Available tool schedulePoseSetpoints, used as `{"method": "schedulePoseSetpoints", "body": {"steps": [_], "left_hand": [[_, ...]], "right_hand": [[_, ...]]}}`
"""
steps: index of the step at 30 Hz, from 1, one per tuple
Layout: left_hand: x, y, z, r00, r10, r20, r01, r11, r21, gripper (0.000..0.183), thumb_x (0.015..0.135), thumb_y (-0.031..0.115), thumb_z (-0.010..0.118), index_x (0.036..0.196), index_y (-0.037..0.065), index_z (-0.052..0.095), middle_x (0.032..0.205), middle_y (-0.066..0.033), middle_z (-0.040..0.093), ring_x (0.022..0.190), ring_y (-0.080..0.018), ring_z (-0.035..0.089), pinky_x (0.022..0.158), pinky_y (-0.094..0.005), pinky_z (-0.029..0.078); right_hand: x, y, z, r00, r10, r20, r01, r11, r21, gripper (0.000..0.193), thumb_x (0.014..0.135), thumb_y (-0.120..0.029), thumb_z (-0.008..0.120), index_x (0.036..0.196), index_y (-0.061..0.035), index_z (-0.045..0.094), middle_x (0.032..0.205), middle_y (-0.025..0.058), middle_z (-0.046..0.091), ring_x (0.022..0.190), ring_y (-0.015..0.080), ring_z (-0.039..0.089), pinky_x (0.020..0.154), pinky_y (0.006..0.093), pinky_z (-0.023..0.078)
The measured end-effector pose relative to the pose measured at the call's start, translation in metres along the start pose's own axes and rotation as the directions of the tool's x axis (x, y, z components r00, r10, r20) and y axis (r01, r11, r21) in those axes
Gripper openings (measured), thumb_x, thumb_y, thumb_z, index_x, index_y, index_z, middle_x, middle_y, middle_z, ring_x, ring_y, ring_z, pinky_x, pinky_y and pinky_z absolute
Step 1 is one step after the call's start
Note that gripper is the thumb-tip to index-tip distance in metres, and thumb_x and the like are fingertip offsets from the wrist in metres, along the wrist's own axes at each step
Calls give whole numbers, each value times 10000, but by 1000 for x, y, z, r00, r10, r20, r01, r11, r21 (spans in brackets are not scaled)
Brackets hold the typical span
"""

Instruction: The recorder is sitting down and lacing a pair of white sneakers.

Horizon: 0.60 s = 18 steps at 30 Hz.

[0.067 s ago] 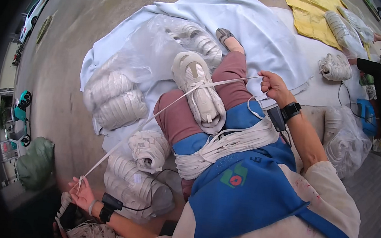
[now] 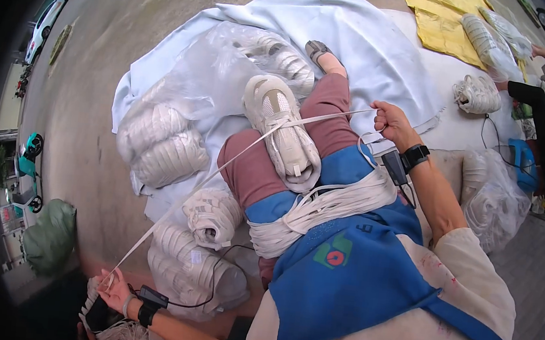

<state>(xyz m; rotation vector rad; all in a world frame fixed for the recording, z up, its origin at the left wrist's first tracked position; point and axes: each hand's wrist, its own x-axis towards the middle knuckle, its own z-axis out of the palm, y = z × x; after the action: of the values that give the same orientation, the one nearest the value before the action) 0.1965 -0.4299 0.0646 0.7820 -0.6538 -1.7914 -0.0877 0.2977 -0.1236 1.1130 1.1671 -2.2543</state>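
Lower than before, the left hand (image 2: 115,292) has a white lace (image 2: 330,116) caught at its fingers; on my feed I can't tell whether they clamp it. I see the right hand (image 2: 391,122) fisted tight on the same taut lace, which crosses the beige shoe (image 2: 295,151) on the mauve trouser legs (image 2: 251,171), its sole mostly hidden. Another person (image 2: 532,95) is cut off at right. Bare pavement (image 2: 88,106) lies open left of the light-blue cloth (image 2: 387,69); wrapped bundles (image 2: 188,263) crowd the left forearm.

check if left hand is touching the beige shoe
Apart: the head view shows the left hand at lower left, well clear of the shoe, with taut lace running between them.
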Motion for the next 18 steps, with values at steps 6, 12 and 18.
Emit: {"method": "schedulePoseSetpoints", "body": {"steps": [6,12,18], "left_hand": [[-10,8,19,954,244,-176,-226,967,118,248,925,299,471,979,107,619,1167,-83,587,1211,-343,445,994,-679,198],[101,83,-61,470,64,880,181,969,-167,217,898,178,524,1014,3,580,935,-93,643,978,-263,582,909,-467,393],[-9,-127,67,181,-240,954,212,956,200,189,855,175,517,767,18,576,1064,-197,609,971,-325,561,986,-445,362]], "right_hand": [[3,-16,-15,1000,-4,-31,8,995,100,102,895,-116,533,874,-17,537,509,-80,242,406,42,212,354,196,169],[-117,-90,71,664,-68,745,-251,918,308,216,988,-190,384,985,0,486,556,-60,268,428,25,271,310,171,229],[-223,-48,195,358,18,933,-103,994,20,245,975,-248,416,954,-32,529,518,-89,222,381,15,208,284,185,169]]}}
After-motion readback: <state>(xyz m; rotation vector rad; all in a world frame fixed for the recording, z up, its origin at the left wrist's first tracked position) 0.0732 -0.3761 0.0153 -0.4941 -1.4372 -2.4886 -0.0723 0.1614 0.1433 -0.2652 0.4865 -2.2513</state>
